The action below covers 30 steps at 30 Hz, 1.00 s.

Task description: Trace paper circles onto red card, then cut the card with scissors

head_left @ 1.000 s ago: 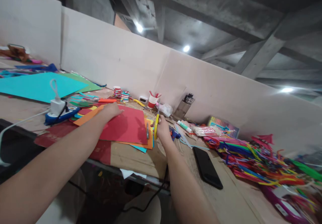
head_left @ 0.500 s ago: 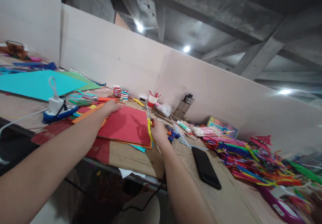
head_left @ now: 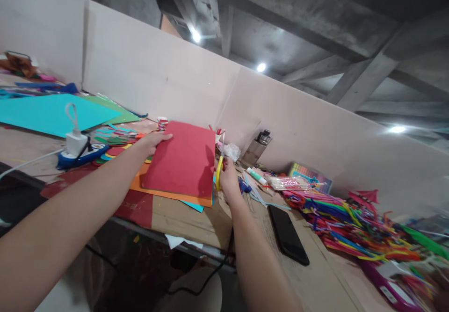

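My left hand (head_left: 156,141) pinches the upper left edge of a red sheet of paper (head_left: 182,162), which is tilted up off the table. Beneath it lie an orange sheet (head_left: 175,198) and a bit of a light blue sheet (head_left: 192,206). Just right of the red sheet, my right hand (head_left: 228,177) is closed around the handles of yellow-handled scissors (head_left: 219,174). Their blades point upward, apart from the paper. Cut paper discs (head_left: 114,152) in several colours lie left of my left wrist.
A black phone (head_left: 288,235) and a heap of coloured pipe cleaners (head_left: 351,223) lie to the right. A glue stick (head_left: 256,176) and a dark-capped bottle (head_left: 257,147) stand behind. On the left are a plug on a blue power strip (head_left: 82,155) and a turquoise sheet (head_left: 52,113).
My left hand has lifted the red sheet, so its far edge now stands higher and the orange sheet shows more. My right hand, with the scissors, has shifted slightly right and up.
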Motion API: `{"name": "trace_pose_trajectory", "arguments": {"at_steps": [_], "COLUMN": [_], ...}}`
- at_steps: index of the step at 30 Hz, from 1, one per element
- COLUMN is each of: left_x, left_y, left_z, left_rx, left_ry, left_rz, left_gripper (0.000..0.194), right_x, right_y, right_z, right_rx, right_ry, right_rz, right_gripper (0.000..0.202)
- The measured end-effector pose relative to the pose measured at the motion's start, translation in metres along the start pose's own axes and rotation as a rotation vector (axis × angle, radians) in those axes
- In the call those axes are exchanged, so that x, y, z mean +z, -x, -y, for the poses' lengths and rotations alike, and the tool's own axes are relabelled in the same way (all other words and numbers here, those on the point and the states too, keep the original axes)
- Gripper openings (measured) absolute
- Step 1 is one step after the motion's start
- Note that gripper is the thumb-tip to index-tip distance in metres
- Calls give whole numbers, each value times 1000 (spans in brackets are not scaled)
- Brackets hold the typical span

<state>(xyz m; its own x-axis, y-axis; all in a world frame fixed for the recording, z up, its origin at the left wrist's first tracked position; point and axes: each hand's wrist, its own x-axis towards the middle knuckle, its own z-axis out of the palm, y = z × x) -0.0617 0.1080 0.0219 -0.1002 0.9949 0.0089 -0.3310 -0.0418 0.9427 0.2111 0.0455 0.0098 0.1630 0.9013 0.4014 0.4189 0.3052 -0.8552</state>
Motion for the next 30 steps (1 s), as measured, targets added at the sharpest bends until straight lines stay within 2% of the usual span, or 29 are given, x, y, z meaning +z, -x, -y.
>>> {"name": "trace_pose_trajectory", "arguments": {"at_steps": [3,6,9,15,17,20,23,26,28,30], "left_x": [2,5,10,17,17,17,15,15,18,27], "left_y": [3,8,13,20,22,24,27,31,36,44], "left_z": [-8,-12,-13,-15,-15,-15,-14,-15,-17,-18], "left_rx": [-40,-25,1,0,-55,-97,-59,-66,-43,28], "left_ry": [77,143,194,234,251,284,319,350,374,401], "left_rz": [57,89,127,151,169,230,302,371,411,412], "left_gripper": [8,10,9,8,8,19,29,47,60,64], "right_x": [-5,-10,-13,-14,-14,-15,-15,-16,-17,-19], "right_y": [-6,-7,-2,4,4,1,-2,-4,-4,-5], "right_z": [8,20,29,30,29,28,29,31,30,29], "right_rx": [59,121,127,100,98,95,61,39,32,-3], "right_ry": [-312,-552,-626,-589,-612,-643,-720,-784,-773,-762], "right_rz": [-9,56,147,143,109,29,-58,-139,-173,-222], "right_gripper": [33,44,46,54,57,58,57,53,52,52]}}
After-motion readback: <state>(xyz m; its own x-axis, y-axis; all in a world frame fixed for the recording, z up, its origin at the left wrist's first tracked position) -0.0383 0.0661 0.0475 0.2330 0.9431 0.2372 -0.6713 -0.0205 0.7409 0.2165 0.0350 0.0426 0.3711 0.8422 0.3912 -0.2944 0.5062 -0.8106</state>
